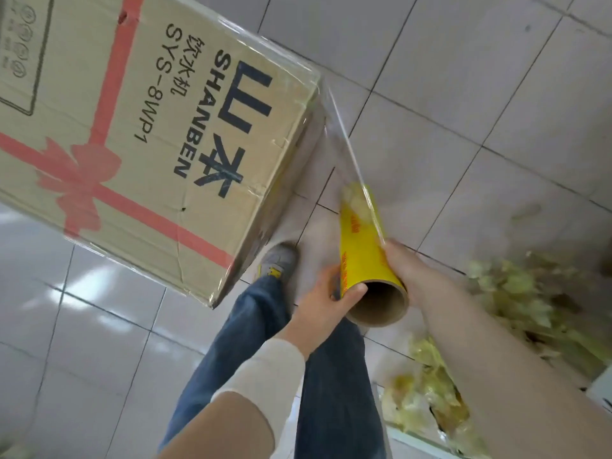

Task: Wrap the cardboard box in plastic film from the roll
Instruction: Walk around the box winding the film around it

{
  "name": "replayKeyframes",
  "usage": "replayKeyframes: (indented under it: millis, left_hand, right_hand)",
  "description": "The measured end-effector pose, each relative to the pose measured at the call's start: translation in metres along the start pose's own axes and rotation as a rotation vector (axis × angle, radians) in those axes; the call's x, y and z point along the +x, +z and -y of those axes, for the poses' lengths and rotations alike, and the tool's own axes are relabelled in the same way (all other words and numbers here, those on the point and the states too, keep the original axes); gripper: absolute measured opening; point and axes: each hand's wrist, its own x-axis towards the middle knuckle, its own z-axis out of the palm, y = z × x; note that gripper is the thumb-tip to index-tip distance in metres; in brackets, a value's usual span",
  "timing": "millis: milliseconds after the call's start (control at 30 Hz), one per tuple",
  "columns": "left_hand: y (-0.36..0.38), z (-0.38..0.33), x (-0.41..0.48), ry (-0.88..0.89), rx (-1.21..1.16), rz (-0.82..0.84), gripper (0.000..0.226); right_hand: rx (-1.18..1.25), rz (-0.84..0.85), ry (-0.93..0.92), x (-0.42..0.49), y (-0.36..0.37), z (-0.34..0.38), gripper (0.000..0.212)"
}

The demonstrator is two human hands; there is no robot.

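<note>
Head view, looking steeply down.

- Large brown cardboard box (149, 127) with a printed red ribbon-and-bow pattern and dark lettering "SHANBEN SYS-8WP1". It fills the upper left, printed face toward the camera. Sheen and wrinkles along its edges show clear film lying over that face.
- A sheet of transparent plastic film (344, 150) runs taut from the box's right-hand corner down to the roll.
- Yellow roll of film on a brown cardboard tube (361, 246). It sits right of the box and is held off the floor, with the open core end toward the camera.
- Left hand (326, 294), with a white cuff (265, 369) at the wrist. It grasps the near end of the roll from the left, and the thumb is hooked over the core rim.
- Right hand (409, 265), bare forearm. It is wrapped against the right side of the roll and gripping it. Most of the fingers are hidden behind the tube.
- Below the hands are blue jeans (238, 342) and one grey shoe (280, 260), which stands just beside the box's lower corner.
- Pale glossy tiled floor (463, 94).
- Blurred yellowish crumpled material (516, 293) lies on the floor at the right. I cannot tell what it is.
</note>
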Motion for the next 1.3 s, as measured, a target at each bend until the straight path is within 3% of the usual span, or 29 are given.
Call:
replayKeyframes:
  millis: [133, 233, 300, 433, 533, 600, 700, 900, 1033, 1100, 1167, 1300]
  left_hand:
    - [-0.027, -0.018, 0.009, 0.154, 0.175, 0.094, 0.093]
    - [-0.044, -0.027, 0.014, 0.226, 0.408, 0.19, 0.083]
    - [-0.056, -0.021, 0.012, 0.247, 0.472, 0.152, 0.076]
    - [-0.066, 0.006, -0.006, 0.232, 0.208, 0.079, 0.065]
    - [-0.056, 0.037, -0.019, 0.177, 0.122, 0.044, 0.078]
    - [-0.052, 0.05, -0.028, 0.145, 0.124, 0.029, 0.076]
    - [-0.056, 0.06, -0.039, 0.082, 0.168, 0.052, 0.048]
    - [-0.072, 0.056, -0.033, 0.126, 0.408, 0.169, 0.079]
    - [-0.082, 0.053, -0.025, 0.256, 0.49, 0.22, 0.064]
    - [-0.089, 0.069, -0.023, 0.257, 0.433, 0.19, 0.065]
    - [-0.09, 0.086, -0.027, 0.241, 0.355, 0.146, 0.067]
    - [-0.089, 0.119, -0.046, 0.19, 0.214, 0.158, 0.06]
  right_hand:
    - [-0.022, 0.012, 0.029, -0.003, 0.02, -0.005, 0.052]
    - [0.059, 0.054, 0.105, -0.013, 0.027, -0.006, 0.047]
    - [0.154, 0.031, 0.109, -0.014, 0.029, -0.013, 0.043]
    - [0.228, -0.029, 0.015, -0.006, 0.043, -0.043, 0.047]
    - [0.392, 0.1, 0.072, -0.003, 0.06, -0.06, 0.052]
    - [0.364, 0.184, 0.083, -0.003, 0.068, -0.068, 0.053]
    - [0.282, 0.164, 0.055, 0.0, 0.079, -0.075, 0.042]
    - [0.039, 0.061, 0.026, -0.005, 0.104, -0.073, 0.068]
    - [0.283, 0.1, 0.062, -0.012, 0.102, -0.088, 0.057]
    - [0.372, 0.039, 0.033, -0.008, 0.103, -0.109, 0.048]
    - [0.481, 0.0, 0.025, -0.009, 0.111, -0.128, 0.054]
    - [0.71, 0.1, 0.102, -0.019, 0.14, -0.144, 0.053]
